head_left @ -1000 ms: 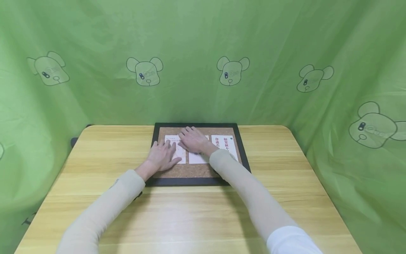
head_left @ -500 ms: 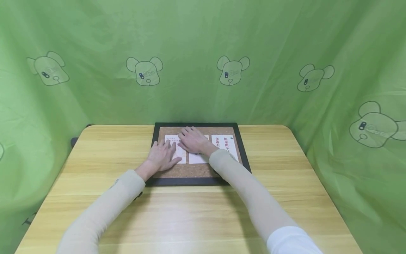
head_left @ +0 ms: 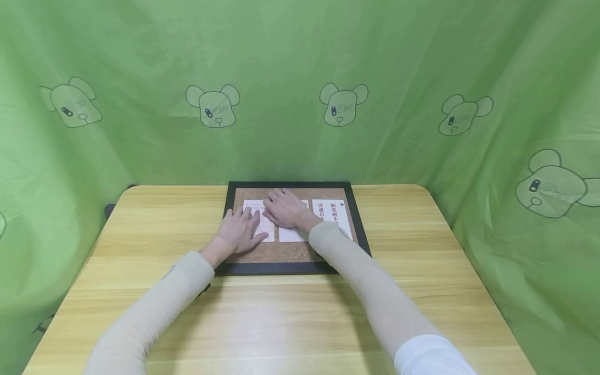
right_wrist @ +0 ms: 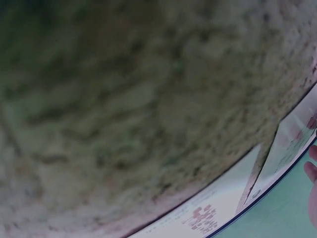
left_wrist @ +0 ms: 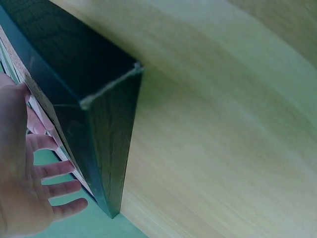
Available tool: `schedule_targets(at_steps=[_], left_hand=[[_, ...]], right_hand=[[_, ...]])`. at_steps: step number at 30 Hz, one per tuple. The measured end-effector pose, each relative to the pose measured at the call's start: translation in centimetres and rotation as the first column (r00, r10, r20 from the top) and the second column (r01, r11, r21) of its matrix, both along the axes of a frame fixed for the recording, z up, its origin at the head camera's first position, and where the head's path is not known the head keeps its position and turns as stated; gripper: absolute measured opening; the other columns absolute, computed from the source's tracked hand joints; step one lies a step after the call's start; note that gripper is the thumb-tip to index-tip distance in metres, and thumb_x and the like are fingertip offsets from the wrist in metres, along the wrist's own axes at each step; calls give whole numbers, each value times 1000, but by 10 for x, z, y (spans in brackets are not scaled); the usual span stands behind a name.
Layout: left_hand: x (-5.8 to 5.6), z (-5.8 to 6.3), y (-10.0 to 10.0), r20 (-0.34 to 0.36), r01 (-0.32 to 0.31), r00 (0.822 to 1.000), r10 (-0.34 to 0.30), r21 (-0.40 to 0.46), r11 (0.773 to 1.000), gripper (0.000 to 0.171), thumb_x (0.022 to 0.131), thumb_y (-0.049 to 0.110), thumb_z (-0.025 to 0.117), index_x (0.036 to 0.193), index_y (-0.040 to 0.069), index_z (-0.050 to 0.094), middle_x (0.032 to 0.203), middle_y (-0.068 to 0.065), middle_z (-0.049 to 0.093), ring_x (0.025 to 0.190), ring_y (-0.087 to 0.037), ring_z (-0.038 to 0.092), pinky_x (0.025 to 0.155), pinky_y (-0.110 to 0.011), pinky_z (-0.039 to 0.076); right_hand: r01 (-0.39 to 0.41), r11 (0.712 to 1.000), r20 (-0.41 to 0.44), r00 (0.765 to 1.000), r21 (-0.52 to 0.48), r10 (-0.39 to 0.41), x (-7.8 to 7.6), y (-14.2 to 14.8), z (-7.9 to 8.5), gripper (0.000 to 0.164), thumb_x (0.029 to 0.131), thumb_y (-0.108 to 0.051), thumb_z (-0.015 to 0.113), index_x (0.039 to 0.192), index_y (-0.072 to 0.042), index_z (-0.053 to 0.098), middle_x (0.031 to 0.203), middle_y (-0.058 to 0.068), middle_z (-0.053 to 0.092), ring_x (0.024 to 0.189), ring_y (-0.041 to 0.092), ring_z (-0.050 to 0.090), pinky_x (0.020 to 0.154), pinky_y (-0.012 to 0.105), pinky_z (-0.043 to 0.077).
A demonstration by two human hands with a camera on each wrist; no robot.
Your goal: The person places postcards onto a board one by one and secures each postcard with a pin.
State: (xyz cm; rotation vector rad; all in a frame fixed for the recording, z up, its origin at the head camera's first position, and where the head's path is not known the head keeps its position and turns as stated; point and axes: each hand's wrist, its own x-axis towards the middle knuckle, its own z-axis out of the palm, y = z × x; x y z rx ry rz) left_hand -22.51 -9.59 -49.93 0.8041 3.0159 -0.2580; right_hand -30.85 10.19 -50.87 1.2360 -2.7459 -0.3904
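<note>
A black-framed corkboard [head_left: 281, 254] lies at the far edge of the table with three white printed cards on it. My left hand [head_left: 236, 232] rests on the left card [head_left: 269, 229], fingers spread and fairly straight, as the left wrist view also shows beside the board's frame [left_wrist: 114, 144]. Over the gap between the left card and the middle card [head_left: 292, 237] is my right hand [head_left: 287, 208], fingers bent downward. Whether it pinches anything is hidden. The right card [head_left: 330, 208] bears red characters and a small dark round pin [head_left: 341, 204] at its top.
The board stands on a light wooden table [head_left: 262, 323]. A green curtain [head_left: 281, 146] with printed bear heads hangs close behind it and on both sides. In the right wrist view, cork [right_wrist: 148, 109] fills most of the picture.
Both hands keep their places on the board, with only a very slight shift at the right wrist. The board and cards have not moved.
</note>
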Motion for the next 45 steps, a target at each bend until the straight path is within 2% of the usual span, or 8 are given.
schedule_targets(at_steps=[3,11,24,31,38,45], left_hand=[[0,1,0,-3,-3,1000,3,-3,1000,82,104,72,37,158,10,48,150,-21,59,135,-41,57,102,-53,53],[-1,1,-1,-6,-5,1000,5,6,1000,81,105,70,38,157,8,48,147,-22,60,133,-41,58,100,-53,53],[1,0,-3,27,-21,999,20,51,998,84,105,71,35,159,7,44,150,-24,57,141,-44,53,110,-57,49],[3,-5,-5,-4,-14,1000,15,91,996,82,106,69,36,156,4,46,147,-25,58,138,-43,55,103,-54,53],[6,-9,-7,-12,-9,1000,11,141,990,85,105,69,40,156,2,46,148,-28,55,139,-45,53,102,-56,53],[9,-9,-10,-18,2,1000,1,162,987,85,105,69,42,155,0,45,155,-31,49,144,-47,50,107,-58,52]], right_hand=[[-2,1000,-2,1000,6,2,-1,0,0,47,112,-49,39,128,-13,64,135,10,65,133,29,59,117,46,49],[32,999,23,999,10,-32,1,2,9,55,112,-54,36,136,-14,63,145,10,61,136,28,57,118,47,48],[74,997,57,996,-8,-74,5,18,19,61,109,-61,39,143,-14,61,148,11,59,135,29,56,118,49,47],[85,996,36,996,-34,-84,11,29,17,66,107,-65,39,146,-15,59,147,10,60,133,29,58,115,48,49],[101,994,64,993,-49,-98,20,40,18,75,105,-69,40,157,-15,48,160,14,50,148,36,49,127,55,38],[129,988,97,988,-84,-121,29,54,19,84,101,-75,41,158,-14,45,163,16,47,151,39,46,126,59,37]])
